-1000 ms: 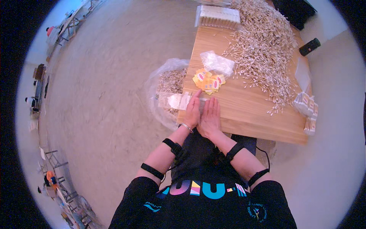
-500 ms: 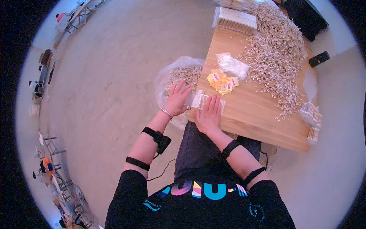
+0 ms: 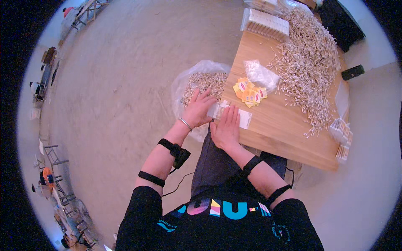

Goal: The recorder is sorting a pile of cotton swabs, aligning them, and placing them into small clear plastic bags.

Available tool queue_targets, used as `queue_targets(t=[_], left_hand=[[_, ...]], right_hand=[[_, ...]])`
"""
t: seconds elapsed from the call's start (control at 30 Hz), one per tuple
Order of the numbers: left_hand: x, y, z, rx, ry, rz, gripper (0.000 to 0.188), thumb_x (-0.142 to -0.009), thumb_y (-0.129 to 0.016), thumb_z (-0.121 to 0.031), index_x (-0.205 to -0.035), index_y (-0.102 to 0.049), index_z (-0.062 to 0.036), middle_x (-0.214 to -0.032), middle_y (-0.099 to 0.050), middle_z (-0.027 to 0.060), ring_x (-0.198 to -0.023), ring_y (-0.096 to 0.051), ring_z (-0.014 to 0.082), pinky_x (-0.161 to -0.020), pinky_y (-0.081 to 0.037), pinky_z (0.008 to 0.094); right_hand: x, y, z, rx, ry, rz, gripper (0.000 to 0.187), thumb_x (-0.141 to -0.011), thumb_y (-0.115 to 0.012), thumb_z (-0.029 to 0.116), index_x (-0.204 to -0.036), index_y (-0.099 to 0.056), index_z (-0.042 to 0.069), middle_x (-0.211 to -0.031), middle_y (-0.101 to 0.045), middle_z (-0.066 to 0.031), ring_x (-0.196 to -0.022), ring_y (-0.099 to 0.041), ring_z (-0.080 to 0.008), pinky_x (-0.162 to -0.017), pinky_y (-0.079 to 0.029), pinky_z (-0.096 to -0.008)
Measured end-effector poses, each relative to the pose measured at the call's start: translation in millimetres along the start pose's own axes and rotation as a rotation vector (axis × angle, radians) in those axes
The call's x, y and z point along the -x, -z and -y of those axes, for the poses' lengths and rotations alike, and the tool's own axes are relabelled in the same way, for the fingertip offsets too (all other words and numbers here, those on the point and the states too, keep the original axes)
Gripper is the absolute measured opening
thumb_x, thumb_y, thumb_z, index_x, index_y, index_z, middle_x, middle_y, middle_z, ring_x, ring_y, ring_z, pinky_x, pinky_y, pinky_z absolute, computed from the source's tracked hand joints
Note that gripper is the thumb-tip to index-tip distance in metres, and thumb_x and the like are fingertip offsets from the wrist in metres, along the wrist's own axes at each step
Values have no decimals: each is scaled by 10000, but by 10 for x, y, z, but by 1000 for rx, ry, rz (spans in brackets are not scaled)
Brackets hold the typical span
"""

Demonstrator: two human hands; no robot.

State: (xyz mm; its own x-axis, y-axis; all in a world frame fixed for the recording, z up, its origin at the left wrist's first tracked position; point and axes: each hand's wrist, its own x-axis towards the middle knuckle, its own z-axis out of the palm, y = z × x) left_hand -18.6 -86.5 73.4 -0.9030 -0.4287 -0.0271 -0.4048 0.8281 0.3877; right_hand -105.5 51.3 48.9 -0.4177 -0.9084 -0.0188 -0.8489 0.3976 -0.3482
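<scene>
At the near left corner of the wooden table lies a clear flat packet of cotton swabs (image 3: 220, 109), their white tips in a row. My right hand (image 3: 226, 129) presses on it with fingers stretched flat; a white end of the packet shows beyond those fingers. Beside the packet's left end is my left hand (image 3: 197, 112), its fingers apart and its thumb close to the plastic edge. Whether the thumb touches the plastic is hard to tell. Yellow-and-white cards (image 3: 250, 93) lie in a small heap just beyond, next to a stack of clear plastic bags (image 3: 260, 75).
A large heap of loose cotton swabs (image 3: 310, 62) covers the table's (image 3: 284, 121) far right. Bundled swab packs (image 3: 267, 24) stand at the back, more packs (image 3: 341, 131) at the right edge. Left of the table, a plastic sack (image 3: 181, 83) holds swabs. A black cylinder (image 3: 353, 72) is far right.
The view has shifted slightly, with the table appearing a little farther right. My left hand's fingers have come closer to the packet's end; my right hand stays on the packet.
</scene>
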Motion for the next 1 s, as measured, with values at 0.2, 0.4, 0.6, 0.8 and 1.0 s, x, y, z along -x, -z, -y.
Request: queue_targets(t=[0.2, 0.4, 0.6, 0.8, 1.0], left_hand=[[18, -28, 67, 57, -2, -13, 689, -633, -728, -232, -1255, -458, -108, -1291, -476, 79, -1332, -271, 268, -1113, -106, 477], [109, -253, 368, 466, 296, -276, 775, -717, -710, -312, -1337, -347, -21, -1320, -420, 197, -1285, -327, 299, -1069, -238, 403], [46, -377, 273, 1097, 748, -175, 487, -791, -664, -334, -1113, -562, 15, -957, -630, 118, -826, -600, 181, -745, -479, 296], [-78, -422, 165, 821, 708, -121, 268, -823, -630, -269, -825, -653, -2, -712, -644, 25, -622, -563, 91, -570, -457, 271], [-75, -438, 12, 1039, 733, -264, 214, -828, -627, -212, -772, -640, -6, -661, -606, -7, -593, -521, 71, -536, -421, 254]], right_hand=[[-93, -2, 137, 25, 15, 74, 835, -827, -501, 387, -1342, -127, -153, -1427, -81, -331, -1354, -37, -437, -1106, -45, -485], [-152, -74, 257, -83, 5, 49, 885, -811, -502, 401, -1364, -66, -136, -1444, -41, -320, -1364, 12, -419, -1108, 1, -475], [-191, -65, 256, -72, -4, 106, 904, -820, -486, 395, -1361, 7, -136, -1440, -7, -326, -1361, 33, -426, -1107, 1, -479], [-203, -43, 198, -115, 38, 35, 823, -819, -509, 346, -1365, -92, -107, -1436, -108, -297, -1359, -69, -405, -1106, -70, -479], [-529, 269, -433, -207, -288, -380, 578, -800, -571, 300, -1255, -378, 1, -1262, -413, -219, -1205, -358, -373, -1016, -259, -474]])
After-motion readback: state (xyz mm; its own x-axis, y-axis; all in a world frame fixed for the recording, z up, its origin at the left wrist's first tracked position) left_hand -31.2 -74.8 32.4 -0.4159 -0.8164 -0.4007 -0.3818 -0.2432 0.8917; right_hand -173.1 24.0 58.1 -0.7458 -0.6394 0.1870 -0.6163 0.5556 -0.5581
